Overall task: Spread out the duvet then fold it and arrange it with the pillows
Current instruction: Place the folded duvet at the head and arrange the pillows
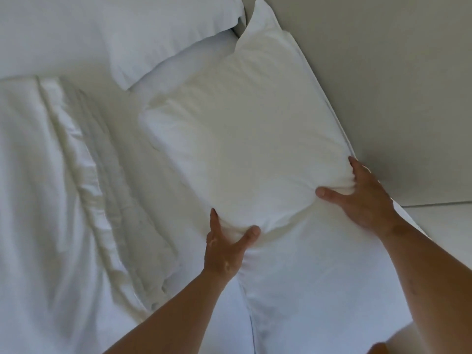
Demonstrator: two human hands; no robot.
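Note:
A white pillow (242, 139) lies across the middle of the bed, its far corner against the wall. My left hand (227, 246) grips its near edge, thumb on top and fingers tucked under. My right hand (360, 198) grips its right near corner, bunching the cloth. A second white pillow (122, 39) lies at the top left, partly under the first. The folded white duvet (58, 190) lies on the left of the bed, its layered edges facing the pillow.
A plain pale wall (383, 72) runs along the right of the bed. The white bed sheet (306, 290) shows beneath my forearms, with a seam running toward the bottom edge.

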